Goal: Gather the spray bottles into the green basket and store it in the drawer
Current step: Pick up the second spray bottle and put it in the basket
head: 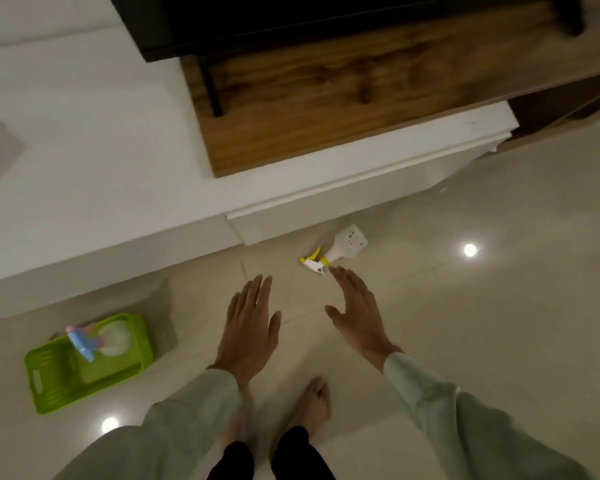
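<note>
Gathering step, partly done. My left hand [250, 327] and right hand [357, 311] hang over the glossy tiled floor [499, 323], fingers spread, holding nothing. One white plastic spray bottle with a yellow trigger [340, 251] lies on its side just beyond my right fingertips, near the white cabinet drawer front [343, 202]. The green slatted plastic basket [49, 379] sits far left with spray bottles inside; blur prevents a count. Next: stoop, take the loose bottle by its neck, carry left.

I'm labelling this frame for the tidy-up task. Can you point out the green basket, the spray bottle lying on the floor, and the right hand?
green basket [51, 382]: head view, on its slatted near wall.
spray bottle [347, 244]: head view, on its white body.
right hand [359, 308]: head view, on the back of the hand.
</note>
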Action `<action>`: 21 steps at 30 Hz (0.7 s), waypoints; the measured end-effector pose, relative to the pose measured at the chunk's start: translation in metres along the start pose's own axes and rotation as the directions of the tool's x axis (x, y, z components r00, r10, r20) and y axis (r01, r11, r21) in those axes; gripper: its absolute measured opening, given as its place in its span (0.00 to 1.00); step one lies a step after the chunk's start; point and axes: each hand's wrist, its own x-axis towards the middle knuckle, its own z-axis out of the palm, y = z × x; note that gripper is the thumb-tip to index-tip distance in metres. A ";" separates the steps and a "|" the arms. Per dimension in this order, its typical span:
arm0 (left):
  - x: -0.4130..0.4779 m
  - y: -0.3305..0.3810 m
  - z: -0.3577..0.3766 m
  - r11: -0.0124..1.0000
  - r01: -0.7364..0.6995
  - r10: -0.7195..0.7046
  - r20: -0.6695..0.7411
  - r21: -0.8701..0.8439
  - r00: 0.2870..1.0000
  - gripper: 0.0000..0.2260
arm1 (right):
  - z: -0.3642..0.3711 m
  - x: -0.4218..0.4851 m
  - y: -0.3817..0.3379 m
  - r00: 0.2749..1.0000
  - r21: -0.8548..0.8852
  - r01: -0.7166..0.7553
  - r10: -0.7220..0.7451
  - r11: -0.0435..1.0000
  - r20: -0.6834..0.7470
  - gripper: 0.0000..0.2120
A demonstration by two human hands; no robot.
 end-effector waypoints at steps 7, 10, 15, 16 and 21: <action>0.054 0.029 0.026 0.999 -0.003 0.005 0.059 -0.036 0.998 0.28 | -0.034 0.052 0.053 0.996 -0.204 0.037 -0.020 0.978 0.088 0.40; 0.081 0.028 0.044 1.000 -0.010 0.010 0.082 -0.009 0.997 0.28 | -0.031 0.086 0.077 0.986 -0.377 0.107 -0.050 0.920 0.159 0.41; 0.132 0.015 0.096 0.999 -0.025 0.022 0.120 0.024 0.992 0.28 | 0.003 0.153 0.124 0.960 -0.584 0.236 -0.092 0.777 0.266 0.45; 0.143 0.012 0.109 0.999 -0.024 0.019 0.120 0.040 0.993 0.28 | 0.013 0.167 0.135 0.953 -0.620 0.271 -0.115 0.736 0.280 0.46; 0.194 -0.006 0.164 0.996 -0.030 0.022 0.093 0.083 0.995 0.28 | 0.054 0.231 0.179 0.900 -0.784 0.434 -0.246 0.443 0.359 0.47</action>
